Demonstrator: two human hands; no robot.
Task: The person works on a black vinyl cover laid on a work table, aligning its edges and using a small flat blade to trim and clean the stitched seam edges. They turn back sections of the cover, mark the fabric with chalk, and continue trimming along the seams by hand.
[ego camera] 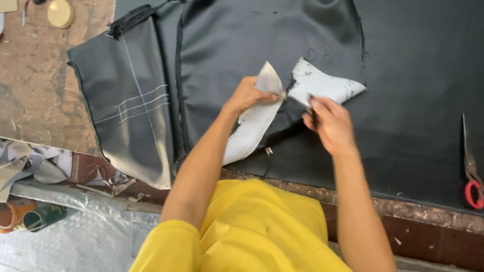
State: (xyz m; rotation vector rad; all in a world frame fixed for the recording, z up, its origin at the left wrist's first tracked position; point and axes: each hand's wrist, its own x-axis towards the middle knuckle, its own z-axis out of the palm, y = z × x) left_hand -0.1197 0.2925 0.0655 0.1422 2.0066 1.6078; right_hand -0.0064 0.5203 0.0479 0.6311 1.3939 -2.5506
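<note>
On the wooden workbench (pixel 26 89) lie 2 black leatherette pieces (pixel 136 109), 1 black mat (pixel 439 81), 1 pair of red-handled scissors (pixel 474 169) and 1 round tan disc (pixel 60 13). 2 hands, left hand (pixel 247 95) and right hand (pixel 329 124), are in view.

We note scissors (pixel 476 175) with red handles lying on the black sheet (pixel 427 81) at far right, well apart from the centre. A round tan disc (pixel 60 13) sits on the worn brown bench (pixel 24 81) at upper left. Below the bench edge we see grey scraps (pixel 7 165) and two cans (pixel 26 214) lying on their sides.
</note>
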